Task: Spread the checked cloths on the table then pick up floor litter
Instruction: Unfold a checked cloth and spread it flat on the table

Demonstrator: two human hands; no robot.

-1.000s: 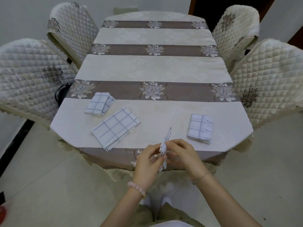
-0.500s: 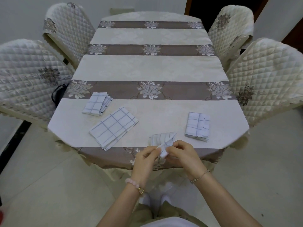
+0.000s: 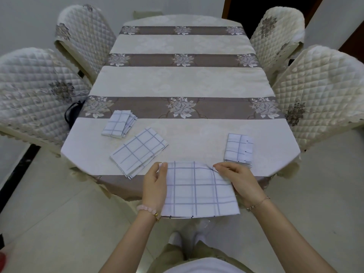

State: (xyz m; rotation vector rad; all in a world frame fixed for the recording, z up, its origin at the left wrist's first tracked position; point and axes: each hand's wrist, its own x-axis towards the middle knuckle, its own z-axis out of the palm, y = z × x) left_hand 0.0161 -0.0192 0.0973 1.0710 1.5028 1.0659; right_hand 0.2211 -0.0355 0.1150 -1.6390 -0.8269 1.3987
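A white checked cloth (image 3: 197, 190) hangs unfolded over the table's near edge. My left hand (image 3: 154, 184) pinches its upper left corner and my right hand (image 3: 238, 180) pinches its upper right corner. Three more checked cloths lie on the table (image 3: 181, 83): a small folded one (image 3: 118, 124) at the left, a larger half-folded one (image 3: 138, 151) beside it, and a small folded one (image 3: 239, 147) at the right, just beyond my right hand.
Quilted cream chairs stand close on both sides, two at the left (image 3: 37, 95) and two at the right (image 3: 323, 89). A dark bag strap (image 3: 73, 111) shows by the left chair. Pale floor tiles (image 3: 59, 223) surround me.
The cloth I held bunched between both hands has been pulled open. My hands have moved apart, each to a top corner, and the cloth now hangs flat.
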